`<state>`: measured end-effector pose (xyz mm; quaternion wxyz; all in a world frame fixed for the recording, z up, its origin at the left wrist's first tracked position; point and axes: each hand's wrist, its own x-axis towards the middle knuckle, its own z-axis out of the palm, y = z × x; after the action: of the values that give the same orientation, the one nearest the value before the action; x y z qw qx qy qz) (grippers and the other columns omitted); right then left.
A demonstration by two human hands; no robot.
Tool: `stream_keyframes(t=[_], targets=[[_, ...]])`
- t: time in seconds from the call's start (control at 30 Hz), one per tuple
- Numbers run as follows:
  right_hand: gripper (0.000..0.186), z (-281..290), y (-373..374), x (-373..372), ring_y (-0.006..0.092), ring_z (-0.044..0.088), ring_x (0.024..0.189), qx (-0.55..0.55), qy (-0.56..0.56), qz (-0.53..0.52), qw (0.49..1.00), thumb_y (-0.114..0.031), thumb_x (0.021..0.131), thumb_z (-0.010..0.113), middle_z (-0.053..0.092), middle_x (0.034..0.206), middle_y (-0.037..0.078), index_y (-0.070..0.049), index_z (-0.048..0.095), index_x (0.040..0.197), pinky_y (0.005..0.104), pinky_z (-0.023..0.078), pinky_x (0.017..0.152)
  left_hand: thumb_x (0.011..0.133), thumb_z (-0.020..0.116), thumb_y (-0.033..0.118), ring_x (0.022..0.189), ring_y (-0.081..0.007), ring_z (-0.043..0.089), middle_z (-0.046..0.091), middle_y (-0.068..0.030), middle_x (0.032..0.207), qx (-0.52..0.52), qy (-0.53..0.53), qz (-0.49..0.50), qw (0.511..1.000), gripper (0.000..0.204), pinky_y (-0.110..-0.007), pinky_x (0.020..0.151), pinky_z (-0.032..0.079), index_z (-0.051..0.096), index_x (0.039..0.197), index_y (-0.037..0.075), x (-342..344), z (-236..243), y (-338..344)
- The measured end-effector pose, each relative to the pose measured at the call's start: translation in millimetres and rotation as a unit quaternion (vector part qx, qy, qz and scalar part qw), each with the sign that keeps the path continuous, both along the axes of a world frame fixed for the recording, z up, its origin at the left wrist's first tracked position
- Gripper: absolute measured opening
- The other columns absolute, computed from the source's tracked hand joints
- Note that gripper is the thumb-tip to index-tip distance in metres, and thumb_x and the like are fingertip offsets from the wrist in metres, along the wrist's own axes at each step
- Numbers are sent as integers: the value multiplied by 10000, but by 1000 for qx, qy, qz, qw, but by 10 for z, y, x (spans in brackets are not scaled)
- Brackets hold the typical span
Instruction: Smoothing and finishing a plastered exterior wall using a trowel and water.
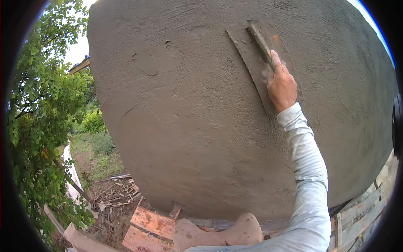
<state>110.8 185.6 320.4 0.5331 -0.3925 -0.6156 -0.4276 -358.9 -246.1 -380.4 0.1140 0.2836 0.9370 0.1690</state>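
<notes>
My right hand (pixel 282 86) is closed round the handle of a plastering float (pixel 245 52), a long flat board smeared with grey mortar. The float lies flat against a wall of wet grey plaster (pixel 189 105), in the upper right part of it, its length slanting up to the left. My thumb points up along the handle. The plaster around the float is rough, with small pits and ridges to its left and smoother patches lower down. My left hand is out of the picture.
Wooden scaffold planks (pixel 149 227) lie below, by my knees. More boards (pixel 363 214) stand at the lower right. Leafy branches (pixel 46 105) fill the left side. Scrap wood (pixel 117 193) is piled on the ground beyond the wall's left edge.
</notes>
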Motion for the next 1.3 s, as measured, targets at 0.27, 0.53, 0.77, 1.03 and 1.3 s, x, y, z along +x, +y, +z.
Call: stream_keyframes(t=[0.27, 0.53, 0.77, 1.03, 1.3], targets=[[452, 970, -46, -1568, 346, 658, 810, -85, -117, 66, 987, -110, 905, 406, 650, 966, 203, -151, 398, 1355, 432, 523, 718, 884, 541, 93, 824, -222, 570, 597, -121, 896, 469, 95, 87, 874, 171, -322, 763, 454, 567, 996, -33, 165, 2984, 750], [492, -143, -132, -1072, 286, 635, 795, -131, -354, 30, 926, -78, 862, 472, 635, 880, 144, -172, 419, 1341, 405, 484, 751, 921, 547, 188, 832, -247, 589, 613, -156, 931, 543, 210, 94, 808, 261, -334, 775, 468, 572, 1022, -52, 88, 3446, 471], [535, 509, 12, 59, 324, 665, 795, 32, -39, -4, 999, -139, 873, 559, 657, 970, 184, -173, 373, 1373, 431, 537, 655, 955, 512, 181, 849, -182, 564, 574, -96, 1010, 463, 246, 65, 849, 280, -291, 779, 472, 518, 1145, -25, 215, 4189, -181], [279, 771, -491, -640, 427, 612, 832, -110, -54, 48, 991, -231, 920, 461, 627, 901, 263, -41, 484, 1123, 494, 476, 707, 869, 627, 295, 930, -306, 584, 616, -93, 979, 219, 701, 44, 678, 221, -427, 823, 466, 644, 967, 97, 4, 5269, -146], [332, -2350, -273, -282, 216, 567, 667, -196, -129, 84, 968, -157, 770, 617, 567, 714, 52, -64, 564, 1085, 361, 419, 648, 806, 609, 559, 947, -349, 559, 677, -133, 910, 94, 457, 53, 883, 501, -453, 854, 428, 695, 1007, 108, -972, 4858, -241]])
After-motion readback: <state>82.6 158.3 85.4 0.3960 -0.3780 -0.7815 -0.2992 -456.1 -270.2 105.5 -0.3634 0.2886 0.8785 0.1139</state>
